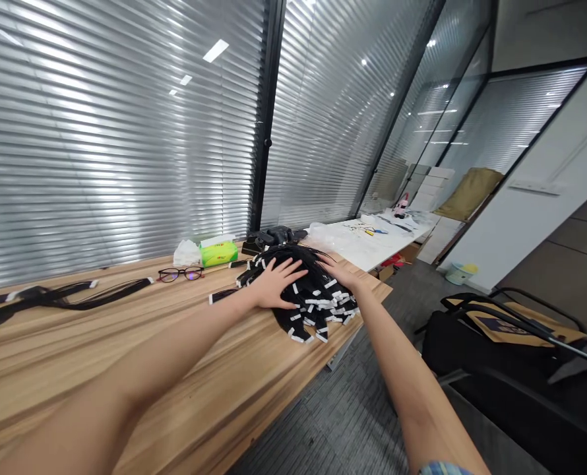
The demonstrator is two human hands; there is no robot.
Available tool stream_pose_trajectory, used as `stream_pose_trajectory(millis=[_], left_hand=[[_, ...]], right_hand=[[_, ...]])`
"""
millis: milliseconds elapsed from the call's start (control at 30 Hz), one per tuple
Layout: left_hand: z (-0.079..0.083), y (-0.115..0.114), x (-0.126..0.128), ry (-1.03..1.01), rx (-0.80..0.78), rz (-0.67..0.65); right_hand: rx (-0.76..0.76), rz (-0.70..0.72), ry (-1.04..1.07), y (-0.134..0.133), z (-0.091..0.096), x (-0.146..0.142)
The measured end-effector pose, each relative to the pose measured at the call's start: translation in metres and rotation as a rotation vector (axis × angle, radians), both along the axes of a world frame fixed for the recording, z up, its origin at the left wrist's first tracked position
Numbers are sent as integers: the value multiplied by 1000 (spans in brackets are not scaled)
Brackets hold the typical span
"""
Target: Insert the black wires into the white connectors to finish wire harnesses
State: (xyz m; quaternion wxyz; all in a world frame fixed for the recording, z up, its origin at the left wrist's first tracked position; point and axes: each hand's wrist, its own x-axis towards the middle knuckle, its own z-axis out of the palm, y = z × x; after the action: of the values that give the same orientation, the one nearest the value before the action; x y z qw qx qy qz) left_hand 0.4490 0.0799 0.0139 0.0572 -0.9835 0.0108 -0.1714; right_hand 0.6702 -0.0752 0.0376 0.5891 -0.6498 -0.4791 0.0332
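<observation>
A heap of black hair bundles (pixel 293 322), many ends wrapped in white strips, lies on the wooden table (pixel 194 369). My left hand (pixel 274 285) rests on the near left side of the heap with its fingers spread. On the heap's right side lies my right hand (pixel 340 272), its fingers stretched out over the hair. Part of the right fingertips blends into the dark strands. Farther left, several loose black hair strands (pixel 76 300) with white-taped ends are stretched along the table.
Behind the heap sit eyeglasses (pixel 181 274), a green tissue pack (pixel 218 252) and a dark object (pixel 278 235). A white table (pixel 355 244) with tools adjoins at the right. Blinds (pixel 125 145) line the back. A black chair (pixel 476 356) holding a tan bag (pixel 516 323) stands right.
</observation>
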Motion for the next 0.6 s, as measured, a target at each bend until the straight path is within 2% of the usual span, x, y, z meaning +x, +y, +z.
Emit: stream_pose_trajectory(millis=[100,167,267,367,467,533,600], left_hand=[[-20,-19,5,-24,-31,-11],[-27,-20,3,-38,-58,-8],[-27,-16,0,-46,-101,-11],[-23,-13,-13,-50,-149,15],[-28,-14,-46,-79,-210,138],[-38,-16,-74,-106,-257,288],[-50,-19,-96,-110,-302,466]], right_hand=[[-200,110,-58,-10,-3,-6],[-253,111,-77,-12,-3,-6],[-273,30,-82,-11,0,0],[-290,-113,-79,-11,6,16],[-318,-226,-90,-21,10,30],[-308,-249,-121,-31,10,29],[-268,-247,-169,-43,4,17]])
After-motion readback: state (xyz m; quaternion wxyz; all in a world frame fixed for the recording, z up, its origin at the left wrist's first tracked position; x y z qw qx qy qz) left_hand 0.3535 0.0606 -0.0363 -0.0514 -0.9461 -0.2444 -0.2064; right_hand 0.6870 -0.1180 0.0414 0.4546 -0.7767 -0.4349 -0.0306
